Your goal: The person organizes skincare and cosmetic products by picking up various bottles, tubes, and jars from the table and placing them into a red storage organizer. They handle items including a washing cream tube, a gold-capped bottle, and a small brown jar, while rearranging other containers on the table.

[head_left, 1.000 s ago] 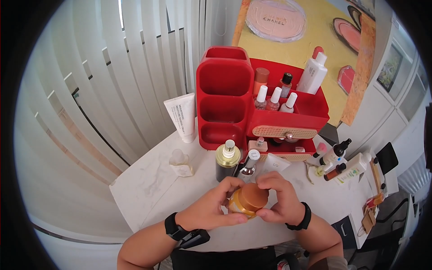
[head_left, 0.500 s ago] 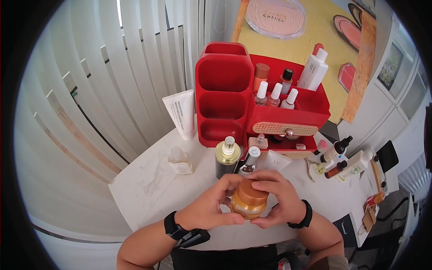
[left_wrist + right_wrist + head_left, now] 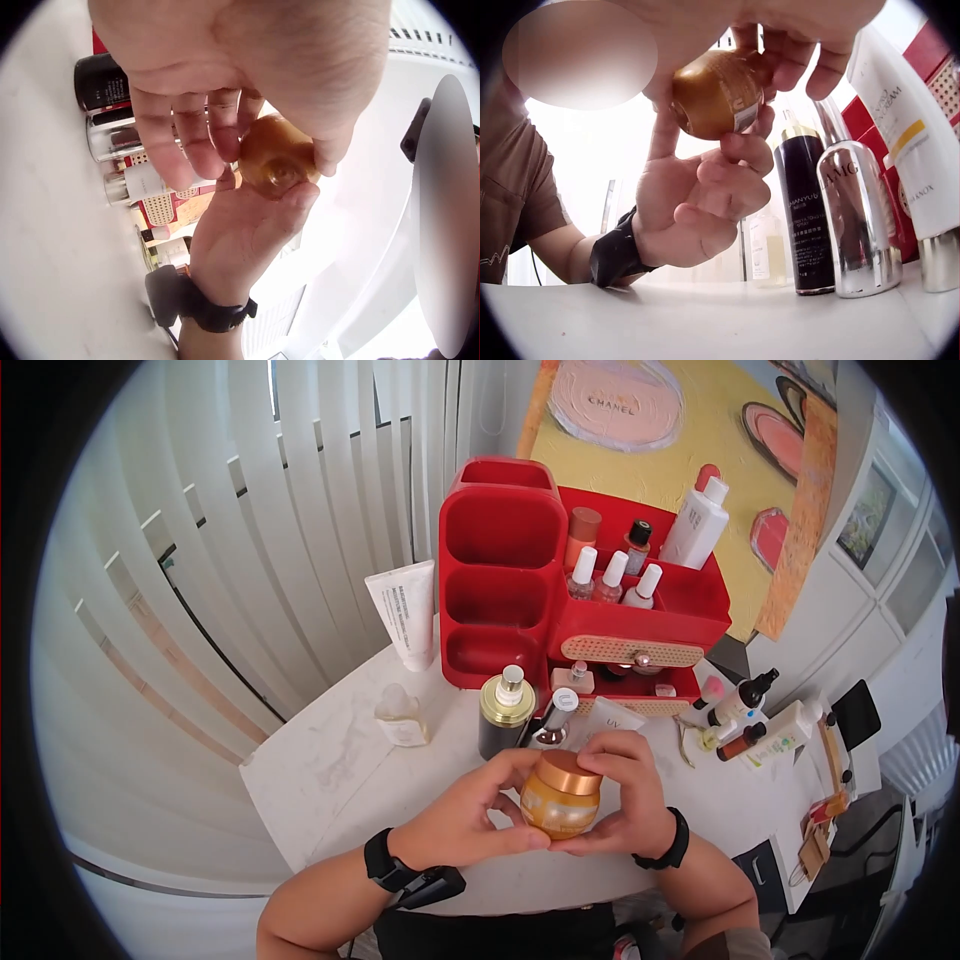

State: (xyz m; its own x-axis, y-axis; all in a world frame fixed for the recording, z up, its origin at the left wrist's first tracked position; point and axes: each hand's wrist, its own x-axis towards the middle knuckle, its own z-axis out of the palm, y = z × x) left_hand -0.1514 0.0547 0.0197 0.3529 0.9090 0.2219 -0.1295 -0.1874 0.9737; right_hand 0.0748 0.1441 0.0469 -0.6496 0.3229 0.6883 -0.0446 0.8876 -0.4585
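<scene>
An amber jar (image 3: 560,807) with a copper lid (image 3: 567,771) is held up over the near part of the table between both hands. My left hand (image 3: 465,815) grips its left side with fingers and thumb. On the other side my right hand (image 3: 632,800) holds it, fingers near the lid and thumb low. In the left wrist view the jar's rounded base (image 3: 281,161) shows between the hands. The right wrist view has the jar (image 3: 716,94) tilted, with a small pale label on its side.
Behind the hands stand a dark bottle with a gold collar (image 3: 505,720), a silver bottle (image 3: 555,718) and a white tube (image 3: 612,718). A red organizer (image 3: 500,580) is at the back, a clear bottle (image 3: 402,722) and white tube (image 3: 408,618) left, several bottles right.
The jar has turned from lid toward the camera to more upright, showing more of its amber side. Both hands still hold it, with the right fingers shifted slightly around the lid.
</scene>
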